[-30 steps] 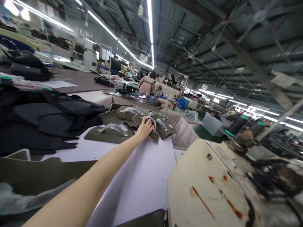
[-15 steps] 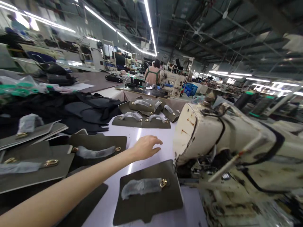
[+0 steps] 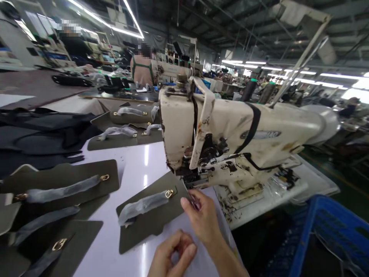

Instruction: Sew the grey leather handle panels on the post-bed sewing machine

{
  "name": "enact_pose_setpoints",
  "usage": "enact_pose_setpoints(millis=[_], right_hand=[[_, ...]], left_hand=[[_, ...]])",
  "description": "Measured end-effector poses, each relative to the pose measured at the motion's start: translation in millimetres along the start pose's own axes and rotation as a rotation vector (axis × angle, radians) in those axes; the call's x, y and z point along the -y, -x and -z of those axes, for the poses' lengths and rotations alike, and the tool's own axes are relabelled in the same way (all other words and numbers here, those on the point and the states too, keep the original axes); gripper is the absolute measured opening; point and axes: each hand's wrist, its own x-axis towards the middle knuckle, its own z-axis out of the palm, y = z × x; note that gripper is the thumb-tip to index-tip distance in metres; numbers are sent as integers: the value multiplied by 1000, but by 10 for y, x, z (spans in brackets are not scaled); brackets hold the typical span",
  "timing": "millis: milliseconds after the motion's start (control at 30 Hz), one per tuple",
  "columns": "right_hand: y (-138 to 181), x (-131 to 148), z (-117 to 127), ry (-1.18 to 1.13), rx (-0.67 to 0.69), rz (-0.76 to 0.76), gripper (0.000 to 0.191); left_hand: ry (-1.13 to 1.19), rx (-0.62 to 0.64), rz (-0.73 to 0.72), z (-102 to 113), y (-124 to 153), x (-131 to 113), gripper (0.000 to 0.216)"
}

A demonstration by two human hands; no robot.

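An olive-green bag panel [image 3: 150,225] with a plastic-wrapped handle and a gold ring lies on the white table [image 3: 135,169], its far corner under the head of a worn cream sewing machine [image 3: 230,127]. My right hand [image 3: 203,219] is closed in a pinch on that corner, just below the needle area. Close to the bottom edge my left hand [image 3: 173,256] is curled with thumb against fingers, nearest to the panel's near edge; what it holds is hidden.
More olive panels with wrapped handles lie at the left [image 3: 63,181] and in a stack farther back [image 3: 123,132]. Black fabric [image 3: 34,134] is heaped at far left. A blue crate [image 3: 319,238] stands at lower right. A person [image 3: 141,69] works at a distant machine.
My left arm, stretched to the far stack a second ago, has drawn back to the near edge. The view swung down to the machine, and my right hand has come in on the panel's corner.
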Motion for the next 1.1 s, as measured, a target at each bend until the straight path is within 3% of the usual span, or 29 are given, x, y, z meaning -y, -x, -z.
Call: enact_pose_setpoints(millis=[133,233,367,533,733,933,1100], right_hand=[[33,61,-170,-473,13,-200,22],[68,93,-189,-608,52,-288,35],[39,38,-87,-526,52,-274,37],[-50,-98,69,-520,82,-330,45],[-136,-52,160,-471,112,-298,29],[-191,-4,194,-414,78,-269,18],[-209,69,243,-151,125,-115,16]], left_hand=[[423,-79,0,-18,-231,81,52],[387,-189,-52,87,-312,97,58],[60,-240,-30,176,-360,108,57],[-15,-324,-34,144,-412,124,54],[-29,-400,10,90,-426,157,43],[55,-414,74,21,-410,-20,45],[213,-517,85,-27,-391,-158,40]])
